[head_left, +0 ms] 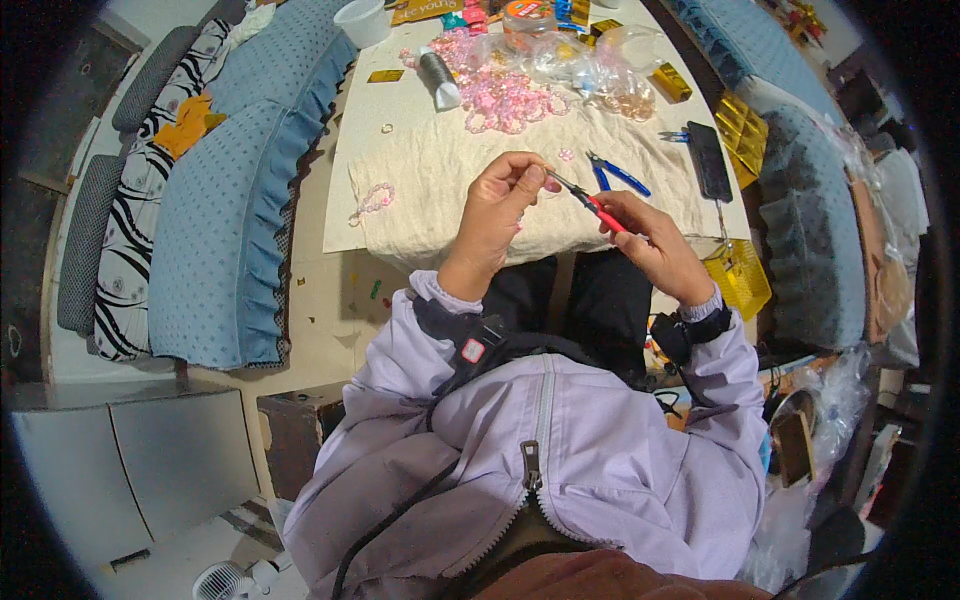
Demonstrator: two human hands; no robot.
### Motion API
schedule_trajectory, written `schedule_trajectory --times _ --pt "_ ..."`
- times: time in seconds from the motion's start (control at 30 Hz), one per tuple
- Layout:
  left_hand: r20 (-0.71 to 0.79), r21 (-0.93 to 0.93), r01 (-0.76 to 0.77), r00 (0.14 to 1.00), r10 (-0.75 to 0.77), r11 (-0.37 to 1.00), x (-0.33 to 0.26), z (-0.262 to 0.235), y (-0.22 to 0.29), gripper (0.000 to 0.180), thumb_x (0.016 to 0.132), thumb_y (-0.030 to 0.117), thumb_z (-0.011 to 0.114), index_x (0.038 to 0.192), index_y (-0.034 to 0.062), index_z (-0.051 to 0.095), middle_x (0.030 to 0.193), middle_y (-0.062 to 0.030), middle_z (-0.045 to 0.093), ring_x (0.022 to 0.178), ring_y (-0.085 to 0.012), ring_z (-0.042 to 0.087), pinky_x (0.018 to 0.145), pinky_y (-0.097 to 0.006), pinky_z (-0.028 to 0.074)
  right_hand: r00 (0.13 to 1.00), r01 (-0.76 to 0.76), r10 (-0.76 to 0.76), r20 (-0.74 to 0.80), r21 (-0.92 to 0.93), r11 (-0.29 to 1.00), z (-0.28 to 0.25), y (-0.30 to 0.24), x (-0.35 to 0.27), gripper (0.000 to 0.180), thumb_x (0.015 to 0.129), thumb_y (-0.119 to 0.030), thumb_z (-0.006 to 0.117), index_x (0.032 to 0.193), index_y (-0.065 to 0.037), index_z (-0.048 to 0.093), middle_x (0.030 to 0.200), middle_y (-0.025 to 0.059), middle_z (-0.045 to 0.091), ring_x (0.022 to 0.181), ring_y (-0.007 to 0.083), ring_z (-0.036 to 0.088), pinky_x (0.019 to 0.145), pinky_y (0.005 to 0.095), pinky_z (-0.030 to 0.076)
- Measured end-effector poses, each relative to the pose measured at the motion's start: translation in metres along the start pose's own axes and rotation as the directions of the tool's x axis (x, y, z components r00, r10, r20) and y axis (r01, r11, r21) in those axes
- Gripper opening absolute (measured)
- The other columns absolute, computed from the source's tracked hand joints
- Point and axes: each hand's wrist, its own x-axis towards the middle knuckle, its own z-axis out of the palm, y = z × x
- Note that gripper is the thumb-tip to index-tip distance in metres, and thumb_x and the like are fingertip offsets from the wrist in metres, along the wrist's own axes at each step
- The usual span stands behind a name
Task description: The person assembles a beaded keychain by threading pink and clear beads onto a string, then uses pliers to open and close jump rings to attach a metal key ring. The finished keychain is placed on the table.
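Above the near edge of a beige cloth (pixel 430 170), my left hand (pixel 490 220) is closed in a pinch. What its fingertips hold is too small to make out; a small pink piece (pixel 552 186) shows just beside them. My right hand (pixel 660 248) grips red-handled pliers (pixel 603 213), whose thin jaws reach the left fingertips. Blue-handled cutters (pixel 622 176) lie spread on the cloth just beyond. A loop of pink beads (pixel 376 198) rests at the cloth's left side. Farther back sits a heap of pink beaded strings (pixel 505 100).
A grey spool of thread (pixel 437 80) lies left of the bead heap, clear plastic bags (pixel 610 80) to its right. A phone (pixel 710 160) lies at the table's right edge, above a yellow basket (pixel 742 278). Blue-covered sofas (pixel 225 200) flank the table.
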Motion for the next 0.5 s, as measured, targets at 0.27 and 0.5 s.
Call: schedule_trajectory --times 0.27,0.5 --pt "0.010 0.027 -0.078 0.997 0.078 0.997 0.0006 -0.0008 -0.0034 0.017 0.101 0.018 0.067 0.112 0.0054 0.067 0.093 -0.0035 0.073 0.082 -0.0054 0.059 0.071 -0.021 0.041 0.997 -0.064 0.063 0.042 0.007 0.998 -0.0033 -0.0056 -0.0010 0.058 0.095 -0.043 0.057 0.133 0.001 0.057 0.112 0.0135 0.066 0.103 0.0213 0.065 0.093 0.0362 0.051" --pt "0.000 0.009 -0.077 0.997 0.077 0.997 0.0007 0.0025 -0.0028 0.017 0.101 0.017 0.067 0.113 0.0048 0.067 0.093 -0.0039 0.072 0.079 -0.0055 0.057 0.071 -0.021 0.041 0.995 -0.090 0.089 0.035 0.016 0.996 -0.0008 -0.0067 -0.0016 0.053 0.094 -0.037 0.054 0.133 0.000 0.057 0.107 0.0094 0.066 0.096 0.0179 0.063 0.088 0.0317 0.050"
